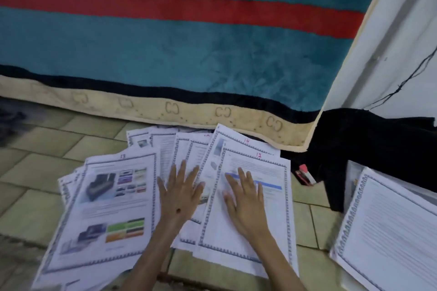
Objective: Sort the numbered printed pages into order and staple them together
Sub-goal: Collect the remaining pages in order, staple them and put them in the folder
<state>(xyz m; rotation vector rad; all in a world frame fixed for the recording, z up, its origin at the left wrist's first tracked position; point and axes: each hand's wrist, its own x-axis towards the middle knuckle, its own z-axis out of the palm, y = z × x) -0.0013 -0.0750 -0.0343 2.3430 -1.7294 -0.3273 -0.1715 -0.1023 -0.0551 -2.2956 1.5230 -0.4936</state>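
Head camera view, looking down at a floor of pale greenish tiles (pixel 35 149) where loose white printed pages with patterned blue-grey borders (pixel 189 149) lie fanned out and overlapping, near the person. The left hand (pixel 181 192) rests flat with fingers spread on the middle of the fan; the right hand (pixel 246 198) lies flat, fingers straight, on the white text page marked 12 in red ink (pixel 248 224). Neither hand grips anything. To the left lies the picture page marked 13 (pixel 106 208), and a page marked 14 (pixel 246 143) peeks out just beyond page 12. A second pile of bordered text pages (pixel 387 231) sits well apart at the right. A small red and black stapler (pixel 305 175) lies on the tiles just right of page 12, beside a black cloth (pixel 366 144). Beyond the pages runs a thick teal blanket with a red stripe and cream border (pixel 189 54). These sheets are probably light, thin and floppy, and likely to slide over one another and over the smooth tile. Pinching one sheet by a free corner or edge looks best, while a flat palm holds the neighbours down.
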